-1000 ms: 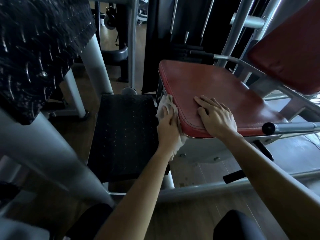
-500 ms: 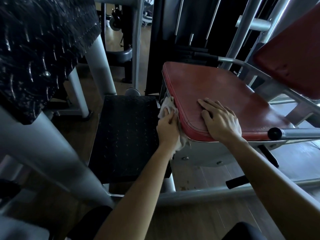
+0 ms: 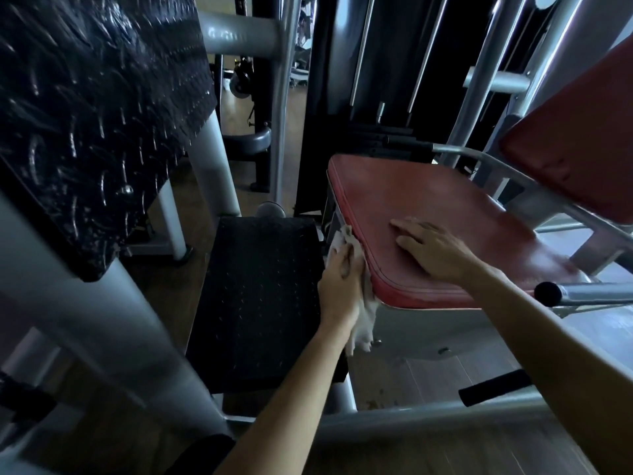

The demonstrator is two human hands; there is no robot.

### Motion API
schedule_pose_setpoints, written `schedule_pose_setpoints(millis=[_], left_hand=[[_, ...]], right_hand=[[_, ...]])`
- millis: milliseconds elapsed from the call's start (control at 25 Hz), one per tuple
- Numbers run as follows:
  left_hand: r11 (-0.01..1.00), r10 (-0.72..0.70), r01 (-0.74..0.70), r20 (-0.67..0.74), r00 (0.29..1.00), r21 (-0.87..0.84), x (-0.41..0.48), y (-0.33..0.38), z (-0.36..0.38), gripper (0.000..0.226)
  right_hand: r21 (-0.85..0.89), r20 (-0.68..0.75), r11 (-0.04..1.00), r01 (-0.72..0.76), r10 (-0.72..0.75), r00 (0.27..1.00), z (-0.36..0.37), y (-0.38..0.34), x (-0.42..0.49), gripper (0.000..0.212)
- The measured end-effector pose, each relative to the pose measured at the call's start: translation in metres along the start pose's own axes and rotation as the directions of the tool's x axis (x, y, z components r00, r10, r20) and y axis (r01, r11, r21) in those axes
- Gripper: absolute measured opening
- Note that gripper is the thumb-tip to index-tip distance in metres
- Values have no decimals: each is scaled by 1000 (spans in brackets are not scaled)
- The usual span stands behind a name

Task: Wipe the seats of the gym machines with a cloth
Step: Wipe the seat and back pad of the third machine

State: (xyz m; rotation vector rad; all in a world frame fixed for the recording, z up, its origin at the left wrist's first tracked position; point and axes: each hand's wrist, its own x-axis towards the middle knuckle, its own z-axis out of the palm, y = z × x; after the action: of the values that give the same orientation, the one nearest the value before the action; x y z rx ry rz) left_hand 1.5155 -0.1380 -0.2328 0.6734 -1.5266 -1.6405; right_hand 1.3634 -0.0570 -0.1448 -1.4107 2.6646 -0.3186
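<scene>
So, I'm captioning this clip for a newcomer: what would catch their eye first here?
The red seat sits centre right, with the right hand flat on top. At its left edge the left hand holds a pale cloth against the side, beside a black studded plate.

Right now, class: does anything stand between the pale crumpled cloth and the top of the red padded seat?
Yes. The right hand lies flat on top of the red padded seat, close to the side edge where the left hand presses the pale crumpled cloth. Nothing else visible lies there.
</scene>
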Motion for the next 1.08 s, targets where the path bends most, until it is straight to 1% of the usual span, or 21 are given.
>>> schedule_pose_setpoints(millis=[80, 120, 200, 240, 280, 360, 480, 560, 600, 640, 680, 760, 880, 960, 1080], left_hand=[[999, 39, -38, 7, 999, -34, -2, -3, 5, 33], [998, 30, -29, 25, 999, -48, 1, -4, 6, 39], [999, 29, -31, 55, 998, 35, 15, 3, 5, 44], [994, 56, -63, 76, 996, 89, 27, 5, 5, 45], [990, 70, -81, 92, 993, 114, 43, 8, 3, 46], [989, 59, -71, 92, 994, 130, 76, 10, 0, 49], [999, 46, -48, 96, 994, 19, 96, -5, 2, 52], [999, 0, 3, 76, 997, -45, 71, -33, 5, 57], [998, -15, 20, 94, 995, -55, 57, -44, 7, 61], [998, -15, 21, 113, 993, -53, 50, -48, 7, 62], [998, 1, 5, 112, 994, -56, 53, -47, 7, 56], [999, 39, -38, 86, 996, -13, 82, -31, 5, 38], [987, 70, -78, 57, 996, 138, 117, -12, 1, 40], [993, 60, -65, 51, 997, 102, 99, -19, 1, 41], [999, 41, -40, 63, 997, -17, 61, -31, 4, 43]], right_hand=[[-13, 80, 1000, 24, -23, 997, 1, -7, 23, 50], [-27, 96, 999, 40, -37, 995, 3, -11, 34, 50], [-56, 81, 996, 65, -61, 995, 6, -17, 48, 50], [-64, 67, 996, 67, -63, 996, 7, -18, 51, 50], [-72, 50, 995, 69, -65, 997, 8, -18, 53, 51], [-99, 26, 992, 76, -74, 997, 11, -16, 53, 51], [-80, 3, 994, 80, -80, 997, 13, -17, 53, 51], [-68, -14, 994, 80, -81, 997, 13, -16, 54, 51], [-61, -19, 995, 78, -79, 997, 14, -16, 54, 51], [-57, -22, 995, 77, -79, 997, 15, -16, 54, 51], [-58, -23, 995, 78, -80, 997, 16, -15, 55, 51], [-61, -29, 995, 80, -81, 996, 17, -13, 57, 51], [-66, -41, 994, 89, -92, 995, 16, -14, 57, 51], [-55, -44, 995, 82, -85, 995, 15, -15, 56, 51], [-42, -38, 997, 69, -71, 997, 13, -17, 54, 51]])
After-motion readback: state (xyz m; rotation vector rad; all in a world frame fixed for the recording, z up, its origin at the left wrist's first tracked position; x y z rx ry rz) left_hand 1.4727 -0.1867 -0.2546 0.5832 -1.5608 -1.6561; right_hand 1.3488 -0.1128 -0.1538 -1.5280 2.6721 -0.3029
